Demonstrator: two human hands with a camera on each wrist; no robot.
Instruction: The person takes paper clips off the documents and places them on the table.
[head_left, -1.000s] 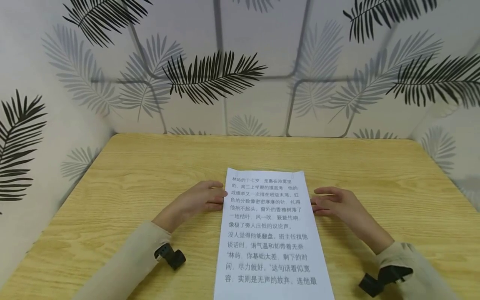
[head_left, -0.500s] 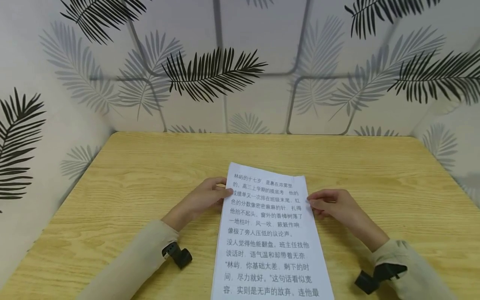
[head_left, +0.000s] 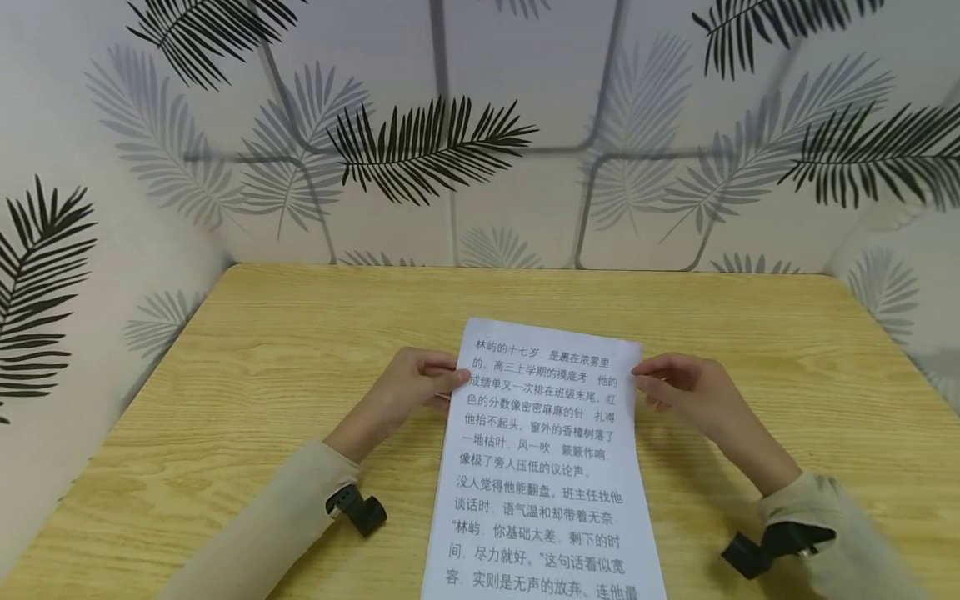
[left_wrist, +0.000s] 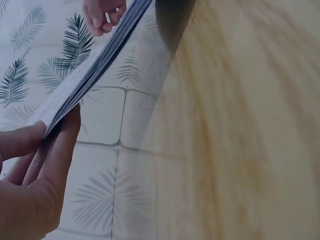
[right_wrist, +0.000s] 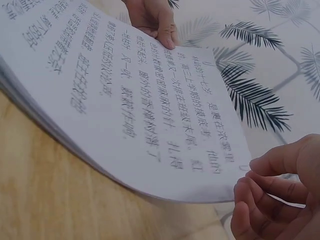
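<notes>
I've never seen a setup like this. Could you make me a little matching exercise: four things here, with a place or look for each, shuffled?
Things:
1. Left hand
2. Table
3. Right hand
4. Backdrop

Places and looks:
A. Leaf pattern on pale ground
B. At the far right corner of the paper
C. Yellowish wood grain
D. Holding the paper's left edge

Pairs: 1-D, 2-C, 3-B, 4-A

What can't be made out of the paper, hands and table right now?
- Paper stack: near end cut off by head view's bottom edge.
- Lower sheets: too thin and blurred to count, left wrist view.
- Right hand: partly cut off by left wrist view's top edge.
- Table: near edge cut off, head view.
</notes>
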